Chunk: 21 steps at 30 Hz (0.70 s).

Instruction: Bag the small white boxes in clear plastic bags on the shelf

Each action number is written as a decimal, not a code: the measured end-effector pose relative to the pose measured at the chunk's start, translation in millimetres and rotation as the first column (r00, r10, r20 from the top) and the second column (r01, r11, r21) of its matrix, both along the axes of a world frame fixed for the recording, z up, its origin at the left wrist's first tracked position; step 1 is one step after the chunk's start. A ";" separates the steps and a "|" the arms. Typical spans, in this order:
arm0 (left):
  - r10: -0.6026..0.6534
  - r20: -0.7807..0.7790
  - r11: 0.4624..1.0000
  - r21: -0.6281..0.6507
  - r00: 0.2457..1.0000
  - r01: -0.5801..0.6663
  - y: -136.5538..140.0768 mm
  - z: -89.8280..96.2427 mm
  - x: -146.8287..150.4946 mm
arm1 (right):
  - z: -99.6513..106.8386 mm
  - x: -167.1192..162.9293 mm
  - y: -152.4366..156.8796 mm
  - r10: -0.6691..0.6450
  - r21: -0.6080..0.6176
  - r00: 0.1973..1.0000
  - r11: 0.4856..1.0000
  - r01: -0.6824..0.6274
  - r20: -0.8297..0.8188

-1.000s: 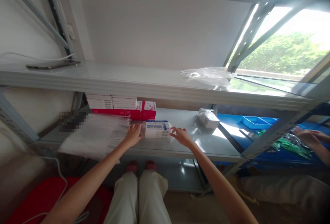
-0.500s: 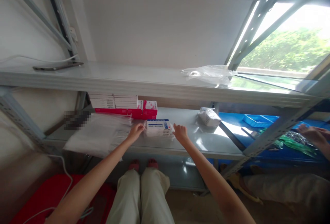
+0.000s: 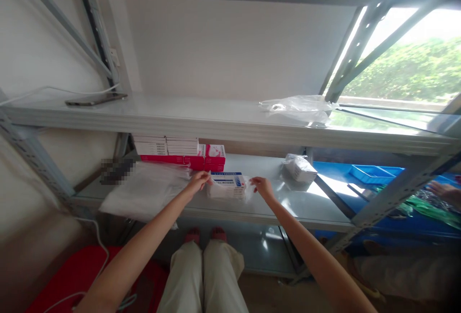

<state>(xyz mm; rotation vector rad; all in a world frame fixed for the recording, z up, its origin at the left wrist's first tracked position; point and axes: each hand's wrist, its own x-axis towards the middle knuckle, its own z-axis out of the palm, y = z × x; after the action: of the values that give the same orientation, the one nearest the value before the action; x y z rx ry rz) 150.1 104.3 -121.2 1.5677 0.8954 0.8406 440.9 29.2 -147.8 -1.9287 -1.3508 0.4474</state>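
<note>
A small stack of white-and-blue boxes (image 3: 230,182) rests on the lower grey shelf, with a clear plastic bag (image 3: 248,192) around it. My left hand (image 3: 198,181) pinches the film at the stack's left end. At the right end, the fingers of my right hand (image 3: 262,186) are closed on the loose film of the same bag. A pile of flat clear bags (image 3: 144,193) lies to the left of my left hand. Behind the stack sit pink-and-white boxes (image 3: 215,154).
A wrapped white pack (image 3: 300,168) stands farther right on this shelf. The upper shelf (image 3: 190,106) overhangs it, carrying a phone (image 3: 95,99) and a crumpled clear bag (image 3: 298,106). Blue trays (image 3: 372,174) and another person's hand (image 3: 444,192) are beyond the right post.
The whole view has shifted a little, so things appear farther right and lower. My right hand is slightly farther from the boxes, with more film showing between.
</note>
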 end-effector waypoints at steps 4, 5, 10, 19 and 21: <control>0.006 0.037 1.000 0.017 0.999 -0.007 5.0 14.5 -0.6 | 5.9 -4.7 7.5 0.011 0.011 1.000 1.000 -0.011 0.017; 0.014 0.052 1.000 0.012 0.999 -0.014 6.0 16.3 -1.3 | 8.3 -6.2 7.7 0.021 0.008 0.999 1.000 -0.021 0.027; 0.122 0.194 0.992 -0.050 0.973 -0.115 14.6 14.7 -6.9 | 26.1 -7.0 -2.7 0.058 -0.072 0.966 0.997 -0.041 0.254; 0.128 0.224 0.992 -0.009 0.966 -0.129 30.0 14.6 -8.3 | 63.0 -11.8 9.7 -0.052 0.049 0.951 0.998 0.039 0.306; 0.133 0.177 0.990 0.020 0.975 -0.139 29.6 16.2 -7.2 | 67.5 -16.4 21.5 -0.012 0.096 0.999 0.995 0.009 0.032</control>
<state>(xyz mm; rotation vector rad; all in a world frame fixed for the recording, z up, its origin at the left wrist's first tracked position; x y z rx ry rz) 142.9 133.8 -105.0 1.4461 0.8716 1.0782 424.5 50.7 -80.3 -1.8711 -1.3573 0.3417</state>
